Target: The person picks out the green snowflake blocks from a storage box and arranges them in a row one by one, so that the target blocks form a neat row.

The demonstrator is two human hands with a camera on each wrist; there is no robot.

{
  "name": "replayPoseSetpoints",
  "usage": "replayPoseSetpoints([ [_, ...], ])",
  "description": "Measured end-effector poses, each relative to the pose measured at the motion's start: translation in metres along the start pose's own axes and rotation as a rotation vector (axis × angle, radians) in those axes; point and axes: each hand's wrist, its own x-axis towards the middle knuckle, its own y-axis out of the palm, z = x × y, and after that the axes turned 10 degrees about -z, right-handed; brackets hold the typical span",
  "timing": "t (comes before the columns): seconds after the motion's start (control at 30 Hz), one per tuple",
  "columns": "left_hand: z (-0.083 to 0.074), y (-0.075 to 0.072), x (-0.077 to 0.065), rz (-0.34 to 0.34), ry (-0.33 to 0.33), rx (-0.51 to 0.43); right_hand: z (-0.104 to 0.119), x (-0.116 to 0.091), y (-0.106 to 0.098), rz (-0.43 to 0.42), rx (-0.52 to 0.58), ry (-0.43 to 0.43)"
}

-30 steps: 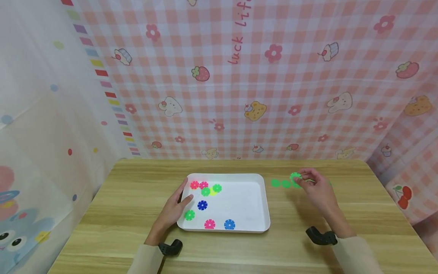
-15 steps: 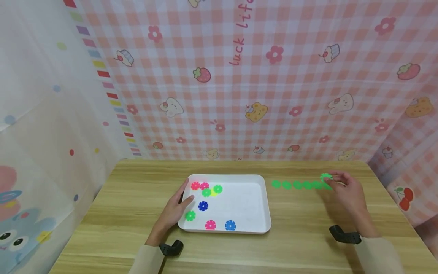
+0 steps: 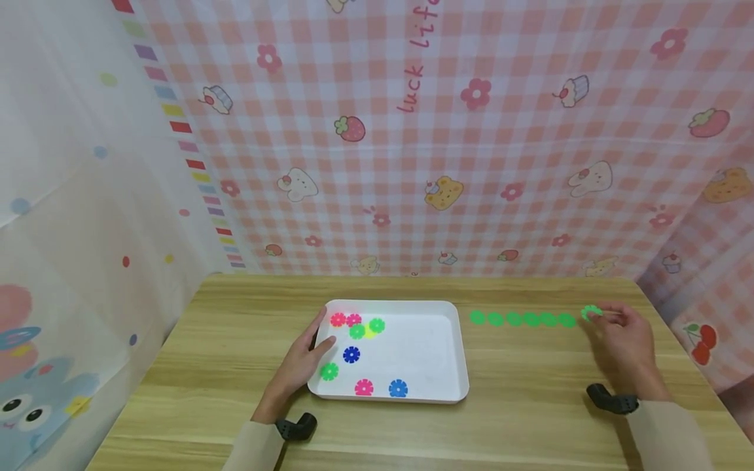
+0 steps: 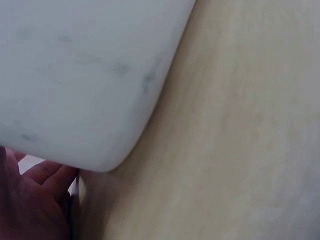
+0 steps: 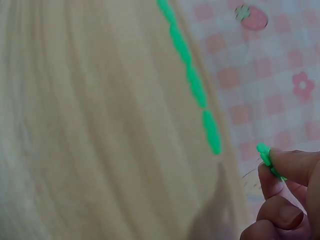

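In the head view my right hand [image 3: 630,340] pinches a green notched plastic disc [image 3: 591,313] between thumb and fingers, at the right end of a row of similar green discs [image 3: 514,319] on the table. The right wrist view shows the pinched disc [image 5: 269,161] held apart from the last disc [image 5: 211,132] in the row. My left hand [image 3: 299,361] grips the left side of a white tray [image 3: 418,356], thumb over the rim. Inside the tray lie pink discs [image 3: 364,387], green discs [image 3: 329,371], a dark blue disc [image 3: 351,354], a blue disc [image 3: 398,388] and a partly covered yellow disc [image 3: 370,333].
The wooden table [image 3: 518,425] reaches back to a pink checked cloth [image 3: 377,163] hanging behind it. A white patterned cloth [image 3: 76,196] hangs at the left. Black cameras are strapped to both wrists.
My right hand has moved right along the row with the green disc in its fingers, past the row's right end, uncovering the row's discs. The left hand and tray stay in place.
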Motion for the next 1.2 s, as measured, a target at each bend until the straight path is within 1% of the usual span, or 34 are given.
replayPoseSetpoints([
  [0.2, 0.002, 0.001, -0.002, 0.008, -0.002, -0.006, -0.014, 0.005, 0.009, -0.064, -0.027, 0.087],
  [0.27, 0.003, 0.002, -0.002, 0.001, -0.002, -0.007, -0.016, 0.006, 0.013, -0.077, -0.026, 0.102],
  [0.47, 0.001, 0.001, -0.002, -0.015, 0.005, -0.005, -0.018, 0.007, 0.019, -0.1, -0.018, 0.093],
  [0.7, -0.003, 0.0, -0.003, -0.006, 0.01, -0.008, -0.019, 0.008, 0.021, -0.113, -0.043, 0.094],
  [1.03, 0.0, 0.0, -0.001, -0.004, 0.004, -0.007, -0.02, 0.01, 0.018, -0.104, -0.118, 0.114],
  [1.13, 0.0, -0.001, -0.001, -0.003, 0.008, -0.011, -0.018, 0.01, 0.018, -0.1, -0.144, 0.116],
  [1.2, -0.003, -0.002, -0.002, 0.006, -0.005, -0.012, -0.017, 0.01, 0.017, -0.096, -0.153, 0.118],
])
